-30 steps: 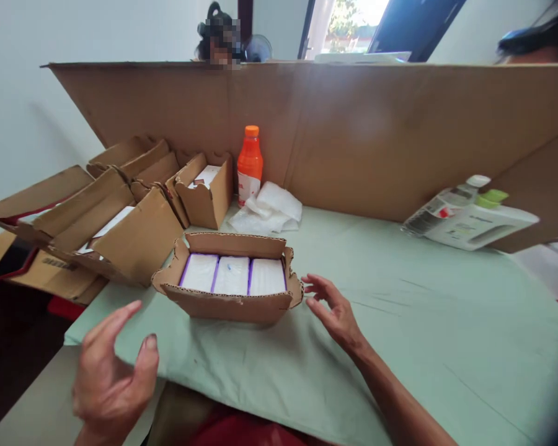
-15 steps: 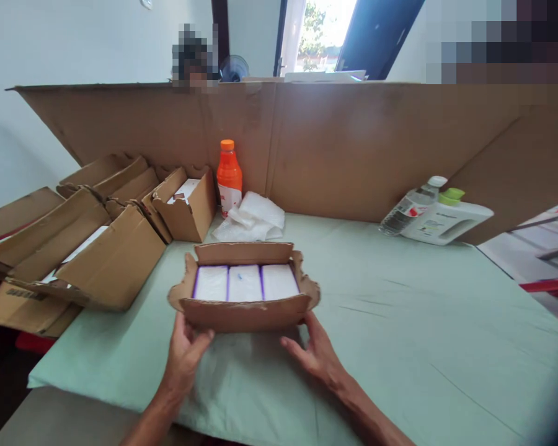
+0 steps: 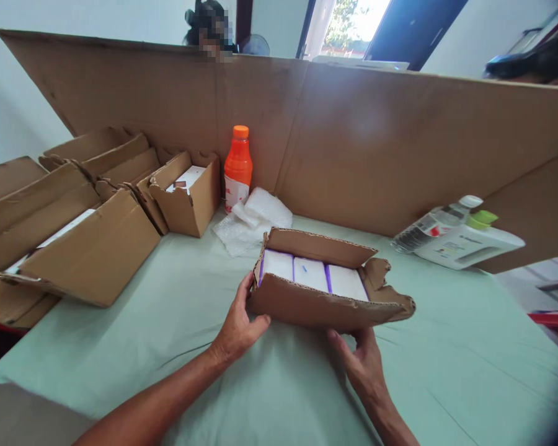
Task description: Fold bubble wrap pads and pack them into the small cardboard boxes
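Head view: both hands hold a small open brown cardboard box (image 3: 325, 297) on the pale green table cloth (image 3: 167, 322). Left hand (image 3: 237, 328) clasps the box's near left corner, thumb along the front wall. Right hand (image 3: 363, 365) grips under the near right edge, fingers curled beneath, likely steadying it. Inside, three white packets with purple edges (image 3: 309, 275) sit side by side, upright. Behind stand an orange plastic bottle (image 3: 238, 164), crumpled bubble wrap (image 3: 253, 220), further open cartons (image 3: 186, 198) at left and a tall cardboard screen (image 3: 376, 148).
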Demonstrator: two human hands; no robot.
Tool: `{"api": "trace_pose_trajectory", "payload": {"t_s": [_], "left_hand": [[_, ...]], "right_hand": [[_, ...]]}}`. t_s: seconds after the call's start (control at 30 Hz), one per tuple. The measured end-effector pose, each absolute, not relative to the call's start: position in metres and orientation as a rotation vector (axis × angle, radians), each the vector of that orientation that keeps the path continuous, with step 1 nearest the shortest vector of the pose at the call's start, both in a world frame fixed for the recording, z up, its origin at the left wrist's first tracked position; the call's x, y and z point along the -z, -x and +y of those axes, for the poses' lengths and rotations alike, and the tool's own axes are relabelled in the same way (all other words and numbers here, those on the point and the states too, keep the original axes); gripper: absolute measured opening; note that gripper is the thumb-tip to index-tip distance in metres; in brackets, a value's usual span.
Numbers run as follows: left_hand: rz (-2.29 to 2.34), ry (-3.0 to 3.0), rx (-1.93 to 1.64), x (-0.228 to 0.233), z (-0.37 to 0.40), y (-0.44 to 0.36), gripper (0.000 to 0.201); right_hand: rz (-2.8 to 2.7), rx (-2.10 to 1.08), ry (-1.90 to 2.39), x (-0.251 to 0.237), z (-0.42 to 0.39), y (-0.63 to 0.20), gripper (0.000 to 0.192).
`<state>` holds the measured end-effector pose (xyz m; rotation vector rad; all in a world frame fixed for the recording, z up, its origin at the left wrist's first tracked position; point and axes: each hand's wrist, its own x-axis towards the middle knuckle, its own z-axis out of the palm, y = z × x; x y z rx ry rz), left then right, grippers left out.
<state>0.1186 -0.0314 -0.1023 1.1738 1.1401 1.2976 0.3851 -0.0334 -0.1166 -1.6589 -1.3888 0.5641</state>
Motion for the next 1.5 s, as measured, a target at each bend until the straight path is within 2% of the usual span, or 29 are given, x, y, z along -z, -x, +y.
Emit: {"api": "trace_pose_trajectory", "payload": {"t_s": [0.2,0.27,0.4,0.63,0.83,0.93,1.07,1.17,1.37,1.5], "left_hand": [[1.149,-1.185,-1.299,0.103,-0.027,-0.093,0.077],[1.181,-1.178,-1.261,0.096,-0.016,-0.077,0.063],[1.573,-1.023,-1.198,0.084,0.038,-0.039,0.034],[1.727,-0.695,-0.986,0.093,0.146,-0.01,0.039],[1.685,-0.527,-1.061,0.091,0.171,-0.015,0.04],[1.647,-0.518,-1.212,0.083,0.151,-0.015,0.037],[1.539,-0.519,-1.478,0.073,0.085,-0.003,0.026],[1.454,-0.486,-1.623,0.072,0.015,0.013,0.032],[1.355,-0.021,-1.663,0.077,-0.109,0.04,0.027],[1.48,-0.088,-1.578,0.088,-0.148,0.065,0.037]], "right_hand": [[-1.397,-0.609,1.608,0.128,-0.018,-0.371,0.049],[-1.372,-0.646,1.608,0.133,-0.019,-0.371,0.052],[-1.316,-0.682,1.604,0.142,-0.022,-0.375,0.053],[-1.248,-0.732,1.619,0.151,-0.021,-0.383,0.052],[-1.218,-0.761,1.588,0.15,-0.019,-0.382,0.051],[-1.21,-0.807,1.565,0.147,-0.018,-0.381,0.051],[-1.22,-0.842,1.498,0.143,-0.015,-0.378,0.052],[-1.254,-0.841,1.467,0.139,-0.014,-0.374,0.051],[-1.305,-0.81,1.498,0.13,-0.012,-0.365,0.051],[-1.358,-0.813,1.499,0.126,-0.012,-0.361,0.049]]}}
